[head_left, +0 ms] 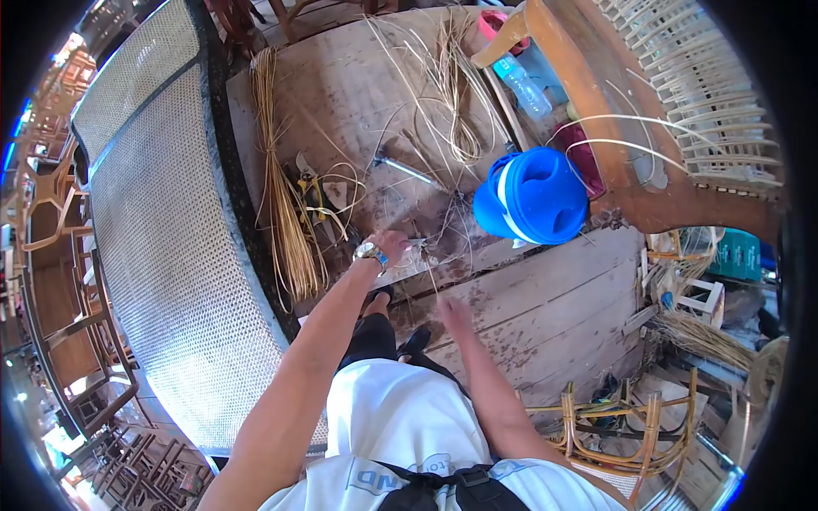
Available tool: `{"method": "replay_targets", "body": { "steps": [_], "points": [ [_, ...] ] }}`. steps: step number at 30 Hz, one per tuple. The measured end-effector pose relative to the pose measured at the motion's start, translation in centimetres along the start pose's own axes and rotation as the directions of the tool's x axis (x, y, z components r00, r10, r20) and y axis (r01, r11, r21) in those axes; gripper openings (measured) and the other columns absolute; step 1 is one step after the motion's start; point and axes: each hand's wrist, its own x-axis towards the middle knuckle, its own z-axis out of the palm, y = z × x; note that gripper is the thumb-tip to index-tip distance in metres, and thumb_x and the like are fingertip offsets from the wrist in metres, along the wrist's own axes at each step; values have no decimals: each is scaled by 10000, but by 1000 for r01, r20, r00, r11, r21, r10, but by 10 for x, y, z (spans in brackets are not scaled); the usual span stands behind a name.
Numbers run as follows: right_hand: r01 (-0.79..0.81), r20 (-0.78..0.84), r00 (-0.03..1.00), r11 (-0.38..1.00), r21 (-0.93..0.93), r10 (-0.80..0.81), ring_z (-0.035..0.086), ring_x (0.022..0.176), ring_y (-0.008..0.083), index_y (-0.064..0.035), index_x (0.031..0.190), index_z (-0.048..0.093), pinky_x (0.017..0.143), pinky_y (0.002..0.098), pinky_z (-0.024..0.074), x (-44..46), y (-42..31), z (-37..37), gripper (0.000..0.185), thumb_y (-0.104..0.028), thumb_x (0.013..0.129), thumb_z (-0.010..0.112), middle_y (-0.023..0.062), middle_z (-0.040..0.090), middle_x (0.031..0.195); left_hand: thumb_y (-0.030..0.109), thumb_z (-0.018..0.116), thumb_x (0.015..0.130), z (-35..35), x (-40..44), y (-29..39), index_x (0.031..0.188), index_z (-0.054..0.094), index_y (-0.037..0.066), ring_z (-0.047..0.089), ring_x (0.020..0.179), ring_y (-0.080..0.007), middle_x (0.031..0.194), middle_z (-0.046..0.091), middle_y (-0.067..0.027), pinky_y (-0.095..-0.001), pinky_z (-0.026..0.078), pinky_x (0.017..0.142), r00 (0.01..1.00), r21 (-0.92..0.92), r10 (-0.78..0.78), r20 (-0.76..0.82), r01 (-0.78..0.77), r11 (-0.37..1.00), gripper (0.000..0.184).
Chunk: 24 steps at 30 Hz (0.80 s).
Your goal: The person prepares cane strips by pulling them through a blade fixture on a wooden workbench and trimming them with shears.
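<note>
My left hand [390,246], with a watch on its wrist, is closed around something at the edge of the wooden platform; a small metallic tool tip [417,243] shows beside its fingers. Lower and to the right, my right hand [456,315] is closed at the lower end of a thin strand [432,274], which runs up toward the tool tip. Bundles of rattan strands [273,170] lie on the platform to the left, beside yellow-and-black handled pliers [313,198]. More loose strands [460,111] lie farther back.
A blue water jug [532,196] stands right of my hands. A woven cane panel [162,213] in a dark frame rises at left. A wooden chair frame [588,94] with a slatted back and a plastic bottle [521,85] are at upper right. Rattan frames [652,422] sit lower right.
</note>
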Motion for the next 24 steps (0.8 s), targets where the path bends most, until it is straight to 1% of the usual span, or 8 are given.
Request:
{"method": "replay_targets", "body": {
  "steps": [4, 6, 9, 12, 14, 16, 19, 24],
  "points": [
    [-265, 275, 887, 896, -358, 372, 629, 881, 373, -82, 930, 664, 781, 468, 479, -123, 79, -50, 389, -443, 869, 534, 177, 661, 888, 362, 474, 912, 3, 6, -7, 1021, 667, 162, 626, 952, -367, 1012, 667, -136, -470, 503, 841, 1000, -22, 8, -16, -8, 1000, 299],
    [-370, 579, 547, 795, -481, 605, 583, 1081, 332, -85, 1143, 618, 921, 439, 446, -152, 149, -56, 550, -508, 792, 617, 199, 623, 1124, 362, 479, 906, 7, 4, -8, 1003, 669, 168, 630, 941, -363, 989, 673, -125, -466, 506, 838, 1000, -16, 18, -1, -18, 1000, 288],
    [-158, 496, 744, 839, -521, 448, 470, 1246, 328, -24, 1363, 425, 1037, 403, 374, -132, 77, -90, 885, -545, 705, 703, 237, 477, 1339, 390, 494, 904, 3, 4, -6, 1007, 679, 173, 614, 1009, -348, 1064, 658, -133, -456, 492, 876, 1000, -48, -3, 31, 5, 999, 304],
    [-161, 440, 879, 983, -83, 181, 341, 1344, 346, 17, 1433, 271, 1104, 385, 287, -54, 22, -72, 1027, -475, 686, 777, 242, 362, 1431, 388, 485, 911, 1, 2, -3, 1004, 678, 166, 615, 1006, -347, 1062, 657, -135, -453, 492, 874, 999, -52, -13, 35, 15, 999, 308],
    [-67, 340, 939, 998, 13, 58, 523, 1171, 324, 29, 1416, 291, 943, 386, 455, -2, -3, -46, 968, -474, 727, 748, 242, 345, 1435, 388, 477, 916, 1, 3, -4, 1008, 674, 158, 614, 1007, -347, 1062, 657, -135, -454, 492, 874, 999, -36, -8, 36, 9, 999, 316],
    [-431, 437, 869, 788, 441, 231, 624, 804, 182, 23, 1293, 456, 661, 320, 516, 26, -80, -62, 711, -439, 809, 696, 181, 556, 1226, 387, 469, 920, 6, 4, -6, 1011, 670, 151, 613, 1009, -346, 1061, 656, -136, -454, 491, 874, 999, -21, -5, 39, 5, 1000, 323],
    [-456, 434, 869, 725, 517, 237, 528, 591, 66, -23, 1051, 602, 484, 221, 414, 54, -69, -31, 370, -352, 886, 643, 57, 650, 838, 379, 481, 908, 6, 3, -5, 1040, 664, 149, 605, 1019, -360, 1059, 660, -129, -466, 483, 889, 999, 19, 42, 23, -43, 999, 322],
    [-392, 235, 920, 751, 531, 314, 437, 612, 79, -66, 724, 548, 575, 260, 357, 27, -48, -12, 313, -293, 940, 564, -26, 488, 623, 399, 476, 910, -9, -5, 5, 1063, 654, 154, 601, 1023, -368, 1082, 650, -142, -469, 480, 892, 999, -30, -21, 46, 23, 999, 339]
  ]
}}
